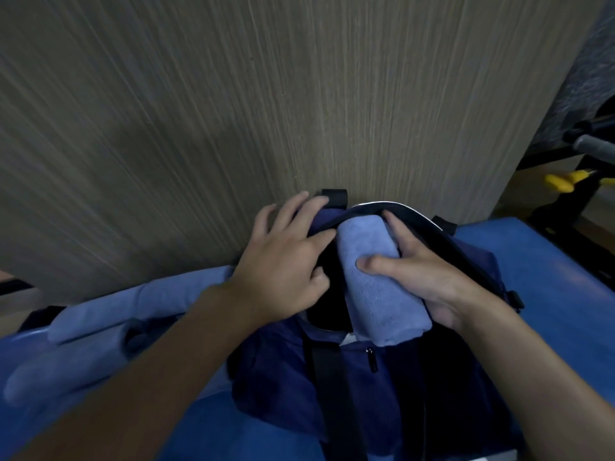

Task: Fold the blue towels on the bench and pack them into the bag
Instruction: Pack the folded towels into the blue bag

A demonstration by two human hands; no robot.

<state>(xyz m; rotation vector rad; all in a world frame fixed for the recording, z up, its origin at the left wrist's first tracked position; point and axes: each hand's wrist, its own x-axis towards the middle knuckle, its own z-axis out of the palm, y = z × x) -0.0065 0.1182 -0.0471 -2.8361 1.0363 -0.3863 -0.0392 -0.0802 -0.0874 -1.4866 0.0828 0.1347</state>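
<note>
A navy bag with black straps lies on the blue bench, its mouth open toward the wall. My right hand grips a rolled light-blue towel, thumb across its top, and the towel's far end sits inside the bag's opening. My left hand rests on the bag's left rim with fingers spread, holding the opening apart. Two more rolled light-blue towels lie on the bench to the left, one nearer to me.
A wood-grain wall panel rises right behind the bench. At the far right stands black gym equipment with a yellow part and a grey-handled bar.
</note>
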